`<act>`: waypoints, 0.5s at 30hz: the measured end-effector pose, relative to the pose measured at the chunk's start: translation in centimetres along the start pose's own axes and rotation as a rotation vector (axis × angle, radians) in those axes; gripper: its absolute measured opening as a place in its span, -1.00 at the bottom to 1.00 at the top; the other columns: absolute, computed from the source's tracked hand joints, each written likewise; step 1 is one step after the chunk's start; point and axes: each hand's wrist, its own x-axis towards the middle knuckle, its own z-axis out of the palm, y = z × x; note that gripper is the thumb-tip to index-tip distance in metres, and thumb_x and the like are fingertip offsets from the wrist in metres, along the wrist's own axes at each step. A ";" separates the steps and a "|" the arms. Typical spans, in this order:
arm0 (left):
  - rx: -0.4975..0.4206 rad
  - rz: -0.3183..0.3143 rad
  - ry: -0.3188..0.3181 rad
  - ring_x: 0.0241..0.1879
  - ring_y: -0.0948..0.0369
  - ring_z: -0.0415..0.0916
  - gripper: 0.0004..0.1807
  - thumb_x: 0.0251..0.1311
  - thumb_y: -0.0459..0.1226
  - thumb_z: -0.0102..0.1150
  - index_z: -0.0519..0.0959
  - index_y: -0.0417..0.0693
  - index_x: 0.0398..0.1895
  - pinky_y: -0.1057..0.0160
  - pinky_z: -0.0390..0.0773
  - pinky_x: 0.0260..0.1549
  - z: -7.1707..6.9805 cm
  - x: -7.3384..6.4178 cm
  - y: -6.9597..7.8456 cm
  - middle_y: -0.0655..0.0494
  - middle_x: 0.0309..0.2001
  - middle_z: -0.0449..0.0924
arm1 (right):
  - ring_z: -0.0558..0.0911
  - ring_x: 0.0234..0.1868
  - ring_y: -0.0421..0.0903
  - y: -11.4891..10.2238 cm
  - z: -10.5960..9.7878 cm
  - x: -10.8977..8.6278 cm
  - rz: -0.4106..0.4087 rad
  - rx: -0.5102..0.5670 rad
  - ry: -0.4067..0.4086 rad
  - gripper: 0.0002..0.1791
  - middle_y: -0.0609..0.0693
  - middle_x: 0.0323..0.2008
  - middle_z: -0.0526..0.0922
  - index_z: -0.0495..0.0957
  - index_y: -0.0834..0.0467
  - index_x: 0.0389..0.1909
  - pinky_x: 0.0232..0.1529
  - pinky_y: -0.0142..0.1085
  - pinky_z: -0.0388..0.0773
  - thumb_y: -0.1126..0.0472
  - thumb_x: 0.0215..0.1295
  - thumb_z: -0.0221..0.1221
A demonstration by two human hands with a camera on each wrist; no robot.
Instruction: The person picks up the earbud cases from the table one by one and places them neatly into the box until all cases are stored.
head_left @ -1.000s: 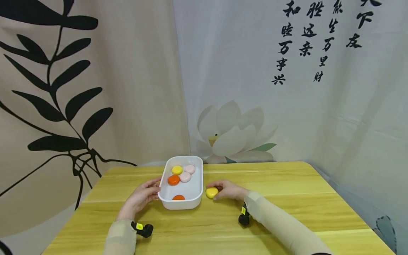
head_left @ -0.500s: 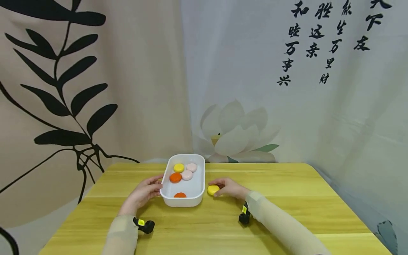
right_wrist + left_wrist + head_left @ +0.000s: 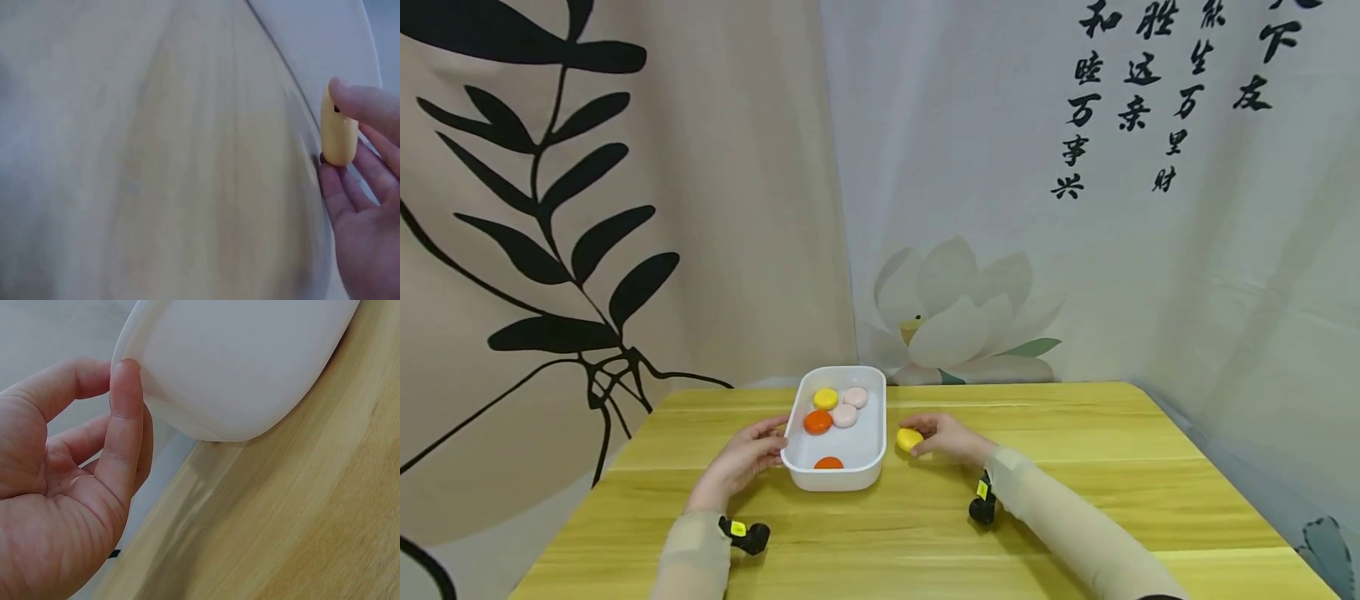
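Observation:
On the wooden table stands a white rectangular container with rounded corners. Inside lie two orange discs, two pale pink discs and one yellow disc. My left hand holds the container's left side, thumb and fingers at the rim; in the left wrist view, fingertips overlap its white wall. Just right of the container, my right hand pinches another yellow disc. The right wrist view shows this thick, rounded yellow disc on edge between thumb and fingers, with a small dark spot on it.
Behind the table hangs a curtain printed with black leaves, a lotus and dark characters. Each wrist wears a small black camera. The table's far edge runs close behind the container.
The right hand has tilted the yellow disc up and shifted it slightly away from me. The left hand keeps its hold on the container. The head view has shifted a little.

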 end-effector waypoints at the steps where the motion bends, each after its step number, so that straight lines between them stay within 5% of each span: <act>1: 0.001 0.000 0.004 -0.29 0.12 0.49 -0.36 0.29 -0.44 0.07 0.15 -0.37 0.42 0.32 0.60 -0.29 0.0 -0.1 0.0 -0.29 0.01 0.37 | 0.53 0.06 -0.03 0.0 0.0 0.1 0.000 0.006 0.000 -0.43 0.10 0.13 0.56 0.49 0.26 0.20 0.13 -0.17 0.46 0.33 0.12 0.35; 15: 0.006 0.009 -0.013 -0.30 0.14 0.50 -0.36 0.29 -0.45 0.06 0.15 -0.36 0.42 0.30 0.60 -0.26 -0.3 -0.1 -0.4 -0.35 0.04 0.35 | 0.52 0.10 0.03 -0.5 -1.0 1.4 -0.053 -0.053 0.007 -0.41 0.11 0.14 0.56 0.49 0.27 0.21 0.11 -0.14 0.47 0.29 0.12 0.36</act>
